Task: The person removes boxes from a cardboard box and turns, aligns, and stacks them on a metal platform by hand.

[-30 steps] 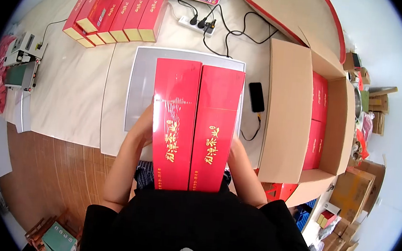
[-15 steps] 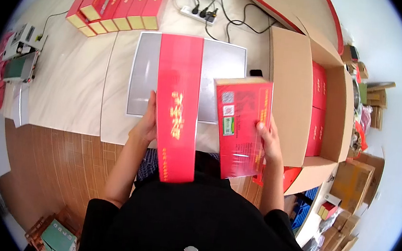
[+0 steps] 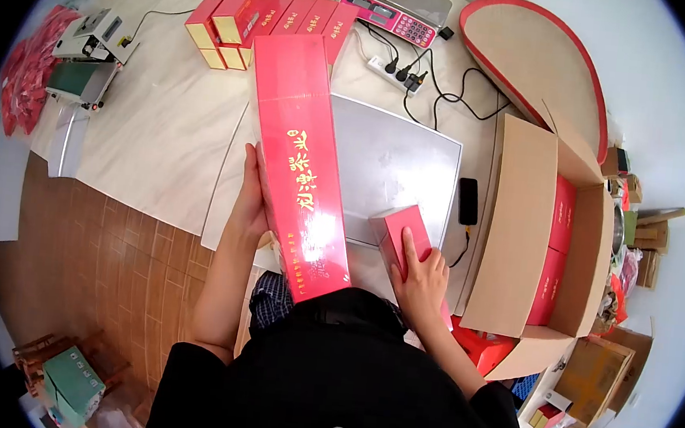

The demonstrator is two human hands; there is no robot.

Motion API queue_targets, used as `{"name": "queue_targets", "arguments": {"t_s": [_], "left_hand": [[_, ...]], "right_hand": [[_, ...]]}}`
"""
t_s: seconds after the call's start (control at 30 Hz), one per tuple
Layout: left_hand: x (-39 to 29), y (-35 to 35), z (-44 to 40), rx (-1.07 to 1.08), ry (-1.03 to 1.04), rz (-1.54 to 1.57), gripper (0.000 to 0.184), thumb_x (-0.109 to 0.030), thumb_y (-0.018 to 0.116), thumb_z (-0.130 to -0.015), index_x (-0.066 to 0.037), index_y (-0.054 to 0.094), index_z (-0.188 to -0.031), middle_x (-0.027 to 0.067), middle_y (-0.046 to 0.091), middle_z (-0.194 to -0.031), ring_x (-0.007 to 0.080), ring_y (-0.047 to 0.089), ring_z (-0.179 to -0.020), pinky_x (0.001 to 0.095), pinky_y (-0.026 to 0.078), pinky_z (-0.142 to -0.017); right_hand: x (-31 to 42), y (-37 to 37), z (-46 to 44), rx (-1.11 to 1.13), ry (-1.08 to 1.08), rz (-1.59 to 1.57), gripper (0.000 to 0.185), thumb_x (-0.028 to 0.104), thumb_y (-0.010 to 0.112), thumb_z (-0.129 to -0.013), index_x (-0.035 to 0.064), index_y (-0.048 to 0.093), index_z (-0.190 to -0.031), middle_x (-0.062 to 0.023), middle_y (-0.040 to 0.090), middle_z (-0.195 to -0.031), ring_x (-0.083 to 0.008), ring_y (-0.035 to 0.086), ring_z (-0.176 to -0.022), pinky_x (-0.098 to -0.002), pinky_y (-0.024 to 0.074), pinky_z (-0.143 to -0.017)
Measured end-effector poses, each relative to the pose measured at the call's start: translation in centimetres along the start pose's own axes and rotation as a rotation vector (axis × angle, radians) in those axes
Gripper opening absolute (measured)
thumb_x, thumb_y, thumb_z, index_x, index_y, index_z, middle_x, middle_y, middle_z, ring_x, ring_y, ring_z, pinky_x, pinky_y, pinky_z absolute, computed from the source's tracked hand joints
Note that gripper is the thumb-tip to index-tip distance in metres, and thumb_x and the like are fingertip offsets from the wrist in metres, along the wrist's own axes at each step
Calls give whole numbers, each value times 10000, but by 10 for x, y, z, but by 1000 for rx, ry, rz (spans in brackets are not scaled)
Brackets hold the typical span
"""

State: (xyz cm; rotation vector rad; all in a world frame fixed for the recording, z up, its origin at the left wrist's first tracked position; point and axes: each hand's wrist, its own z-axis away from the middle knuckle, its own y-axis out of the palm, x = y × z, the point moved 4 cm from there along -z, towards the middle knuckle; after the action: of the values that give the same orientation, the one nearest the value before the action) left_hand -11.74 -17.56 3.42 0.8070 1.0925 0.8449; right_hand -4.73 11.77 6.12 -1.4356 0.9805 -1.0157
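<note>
My left hand is closed on the left side of a long red box with gold lettering and a glossy film wrap. That box is held upright in front of my body, its lower end close to my black shirt. A second red box, held on its edge, is gripped by my right hand, with fingers over its top. It sits just right of the long box, over the near edge of a grey metal plate. Part of the second box is hidden behind my hand and forearm.
Several red boxes are stacked at the back left. An open carton holding red boxes stands on the right. A phone, a power strip, cables and a pink-framed scale lie on the table. A sealing machine stands far left.
My right hand has turned the second box from its printed broad face to a narrow side and now grips it from above. The long box leans more to the left. The camera view has shifted.
</note>
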Motion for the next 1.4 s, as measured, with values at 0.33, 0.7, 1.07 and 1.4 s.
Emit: {"name": "queue_targets", "arguments": {"t_s": [0.33,0.7,1.07,1.4], "left_hand": [[-47,19,23,-313,215,-209,667,-638,351,-933,-86,490,-1280,75,600,-1180,167,611,-1036,317,544,-844],[-40,39,27,-237,285,-279,693,-616,364,-939,-75,384,-1371,101,513,-1318,208,524,-1188,374,484,-959],[98,96,-8,451,465,-1332,772,-390,782,-741,-72,427,-1348,98,565,-1179,229,539,-1080,371,431,-945],[207,111,15,1337,561,-2040,733,-422,780,-619,-236,541,-1286,60,545,-1166,257,521,-1067,399,409,-932]], "right_hand": [[-24,-10,-46,14,155,-456,794,289,693,-822,122,276,-1477,-194,531,-1119,-342,556,-1018,-439,443,-889],[-96,-34,-37,-281,663,-2092,480,383,464,-984,20,470,-1297,-134,595,-1179,-232,617,-1014,-378,530,-860],[-161,-38,-5,-43,-11,-3193,334,201,549,-929,-7,463,-1175,-96,535,-1094,-237,519,-1001,-321,446,-909],[-214,-13,66,-52,-348,-3053,380,283,471,-973,3,464,-1229,-76,513,-1259,-230,513,-1061,-344,433,-942]]}}
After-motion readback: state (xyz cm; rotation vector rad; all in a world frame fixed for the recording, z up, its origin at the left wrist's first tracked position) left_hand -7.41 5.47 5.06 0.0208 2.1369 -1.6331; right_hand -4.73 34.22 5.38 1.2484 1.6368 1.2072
